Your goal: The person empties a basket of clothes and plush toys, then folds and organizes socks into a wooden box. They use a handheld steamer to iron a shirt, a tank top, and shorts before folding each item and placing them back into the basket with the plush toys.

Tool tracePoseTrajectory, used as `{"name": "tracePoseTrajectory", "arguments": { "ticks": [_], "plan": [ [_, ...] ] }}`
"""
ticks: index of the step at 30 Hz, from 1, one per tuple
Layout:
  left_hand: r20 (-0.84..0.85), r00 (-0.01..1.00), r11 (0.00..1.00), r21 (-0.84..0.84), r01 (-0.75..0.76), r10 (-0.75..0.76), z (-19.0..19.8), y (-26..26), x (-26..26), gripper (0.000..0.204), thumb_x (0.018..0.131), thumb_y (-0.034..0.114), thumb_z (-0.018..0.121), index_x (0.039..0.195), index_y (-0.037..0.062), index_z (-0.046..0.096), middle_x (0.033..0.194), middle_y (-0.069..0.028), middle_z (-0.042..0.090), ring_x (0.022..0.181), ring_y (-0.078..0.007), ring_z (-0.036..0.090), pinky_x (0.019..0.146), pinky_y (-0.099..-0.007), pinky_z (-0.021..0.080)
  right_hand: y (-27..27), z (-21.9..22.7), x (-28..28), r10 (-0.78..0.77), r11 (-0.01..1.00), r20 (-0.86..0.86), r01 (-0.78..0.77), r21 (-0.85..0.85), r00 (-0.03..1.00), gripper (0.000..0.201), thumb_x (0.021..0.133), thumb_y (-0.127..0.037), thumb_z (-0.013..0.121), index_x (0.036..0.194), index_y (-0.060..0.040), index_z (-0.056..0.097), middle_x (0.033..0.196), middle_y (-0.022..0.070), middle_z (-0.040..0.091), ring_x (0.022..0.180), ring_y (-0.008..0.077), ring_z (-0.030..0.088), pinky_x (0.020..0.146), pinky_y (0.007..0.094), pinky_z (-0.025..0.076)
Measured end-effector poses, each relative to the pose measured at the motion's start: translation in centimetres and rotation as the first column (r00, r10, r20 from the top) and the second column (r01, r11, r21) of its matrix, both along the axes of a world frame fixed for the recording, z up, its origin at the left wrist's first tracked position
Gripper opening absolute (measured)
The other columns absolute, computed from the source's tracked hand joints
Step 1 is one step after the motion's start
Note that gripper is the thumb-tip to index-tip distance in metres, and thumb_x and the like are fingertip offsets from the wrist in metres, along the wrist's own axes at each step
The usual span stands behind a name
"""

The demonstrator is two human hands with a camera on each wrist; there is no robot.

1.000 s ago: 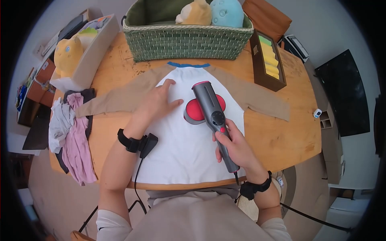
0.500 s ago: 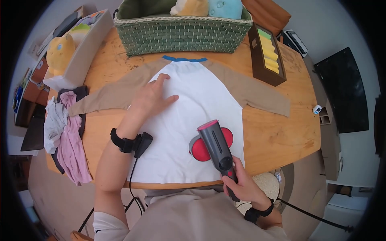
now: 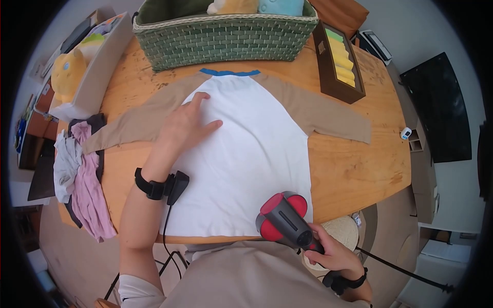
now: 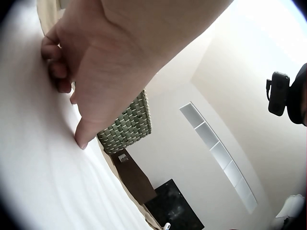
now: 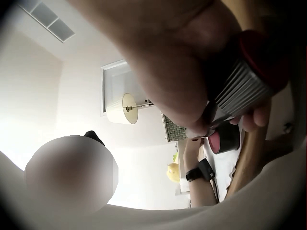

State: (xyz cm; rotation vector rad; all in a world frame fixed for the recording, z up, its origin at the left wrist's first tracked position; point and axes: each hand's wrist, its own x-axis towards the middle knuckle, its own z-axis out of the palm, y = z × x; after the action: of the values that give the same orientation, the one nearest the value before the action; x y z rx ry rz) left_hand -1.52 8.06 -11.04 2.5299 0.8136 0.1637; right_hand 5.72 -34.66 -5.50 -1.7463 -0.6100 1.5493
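Observation:
A long-sleeved shirt [image 3: 246, 138] with a white body, tan sleeves and a blue collar lies flat on the wooden table. My left hand [image 3: 185, 126] rests on its upper left part, thumb and fingers spread; in the left wrist view the thumb tip meets the white cloth [image 4: 43, 158]. The handle of a grey handheld appliance [image 3: 288, 222] is gripped by my right hand [image 3: 334, 252]. Its head, with two red round parts, overlaps the shirt's lower right hem. The right wrist view shows fingers around its ribbed grey end [image 5: 242, 91].
A green woven basket [image 3: 221, 43] with plush toys stands behind the collar. To its right is a brown box [image 3: 328, 66] of rolled yellow and green cloths. A white bin [image 3: 102, 72] with a yellow plush toy [image 3: 68, 76] and crumpled clothes [image 3: 84, 179] sit at left.
My right hand has drawn the appliance from the shirt's middle down to the lower right hem, tilting its head leftward. The left hand stays spread on the cloth; the head view has shifted slightly.

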Motion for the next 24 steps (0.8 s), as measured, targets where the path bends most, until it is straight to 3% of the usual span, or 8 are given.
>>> {"name": "tracePoseTrajectory", "arguments": {
  "ticks": [4, 7, 10, 13, 15, 18, 21, 24],
  "plan": [
    [0.025, 1.000, 1.000, 0.008, 0.009, -0.009, 0.1, 0.0, 0.0, 0.062, 0.085, 0.036, 0.076, 0.135, 0.0141, 0.048, 0.087, -0.0176, 0.066, 0.085, -0.0345, 0.067, 0.077, -0.0440, 0.052, -1.5, 0.5, 0.9, 0.042, 0.999, -0.026, -0.043, -0.032, 0.999, 0.068, 0.097, -0.011, 0.066, 0.152, -0.0014, 0.029, 0.105, 0.0073, 0.061, 0.072, 0.0113, 0.060, 0.066, 0.0280, 0.050],
    [-0.115, 0.993, 1.000, -0.026, -0.010, 0.007, 1.0, -0.1, 0.1, 0.063, 0.087, 0.042, 0.074, 0.136, 0.0133, 0.047, 0.109, -0.0189, 0.071, 0.102, -0.0350, 0.069, 0.088, -0.0448, 0.054, -2.5, 1.3, 1.6, 0.053, 0.997, 0.037, -0.051, -0.065, 0.998, 0.062, 0.094, -0.005, 0.066, 0.147, -0.0004, 0.034, 0.088, 0.0031, 0.059, 0.069, 0.0088, 0.056, 0.061, 0.0252, 0.047],
    [-0.015, 1.000, 1.000, 0.004, -0.001, 0.001, 0.5, -0.1, -0.1, 0.062, 0.085, 0.036, 0.076, 0.135, 0.0137, 0.047, 0.086, -0.0176, 0.067, 0.085, -0.0348, 0.067, 0.078, -0.0442, 0.052, -3.7, 1.4, 2.2, 0.029, 0.996, 0.012, -0.028, -0.086, 0.999, 0.064, 0.091, -0.006, 0.070, 0.145, 0.0001, 0.037, 0.088, 0.0036, 0.059, 0.068, 0.0085, 0.056, 0.060, 0.0240, 0.047],
    [-0.055, 0.998, 1.000, -0.005, -0.008, 0.007, 0.7, -0.2, -0.1, 0.063, 0.086, 0.038, 0.076, 0.136, 0.0141, 0.047, 0.087, -0.0177, 0.068, 0.087, -0.0348, 0.068, 0.079, -0.0443, 0.053, -4.1, 0.1, 2.2, -0.027, 0.995, 0.149, 0.012, 0.102, 0.988, 0.068, 0.086, -0.005, 0.075, 0.143, -0.0003, 0.040, 0.088, 0.0047, 0.059, 0.067, 0.0088, 0.057, 0.058, 0.0234, 0.048],
    [-0.049, 0.999, 1.000, 0.013, 0.005, -0.004, 0.6, -0.2, -0.1, 0.062, 0.086, 0.040, 0.075, 0.136, 0.0145, 0.047, 0.093, -0.0185, 0.070, 0.091, -0.0352, 0.069, 0.082, -0.0445, 0.054, -4.1, -0.9, 2.3, -0.264, 0.931, -0.022, 0.261, 0.256, 0.964, 0.068, 0.087, -0.002, 0.075, 0.145, -0.0019, 0.040, 0.099, 0.0059, 0.062, 0.076, 0.0096, 0.059, 0.070, 0.0266, 0.050],
    [-0.155, 0.988, 1.000, -0.013, -0.014, 0.012, 1.6, -0.4, 0.1, 0.065, 0.087, 0.046, 0.073, 0.137, 0.0144, 0.045, 0.111, -0.0181, 0.071, 0.103, -0.0348, 0.069, 0.088, -0.0451, 0.054, -0.2, 0.4, 2.7, -0.434, 0.869, -0.006, 0.420, 0.262, 0.901, 0.064, 0.087, 0.000, 0.074, 0.142, -0.0027, 0.043, 0.098, 0.0062, 0.061, 0.076, 0.0089, 0.058, 0.068, 0.0249, 0.049],
    [-0.124, 0.992, 1.000, 0.012, 0.011, -0.009, 0.9, -0.1, 0.1, 0.068, 0.086, 0.045, 0.074, 0.138, 0.0141, 0.044, 0.109, -0.0182, 0.071, 0.101, -0.0343, 0.070, 0.088, -0.0429, 0.055, 5.2, -0.9, 5.0, -0.399, 0.868, 0.291, 0.257, 0.424, 0.870, 0.059, 0.089, 0.001, 0.070, 0.140, -0.0002, 0.041, 0.095, 0.0052, 0.059, 0.057, 0.0073, 0.054, 0.051, 0.0232, 0.044],
    [-0.086, 0.995, 0.997, -0.063, 0.037, -0.043, 0.2, 0.3, -0.2, 0.075, 0.084, 0.047, 0.076, 0.141, 0.0125, 0.041, 0.127, -0.0202, 0.064, 0.116, -0.0366, 0.063, 0.093, -0.0484, 0.052, 11.7, 0.6, 7.4, -0.364, 0.874, 0.180, 0.268, 0.405, 0.914, 0.056, 0.092, -0.005, 0.070, 0.140, 0.0005, 0.042, 0.091, 0.0040, 0.058, 0.054, 0.0072, 0.053, 0.047, 0.0239, 0.043]
  ]
}}
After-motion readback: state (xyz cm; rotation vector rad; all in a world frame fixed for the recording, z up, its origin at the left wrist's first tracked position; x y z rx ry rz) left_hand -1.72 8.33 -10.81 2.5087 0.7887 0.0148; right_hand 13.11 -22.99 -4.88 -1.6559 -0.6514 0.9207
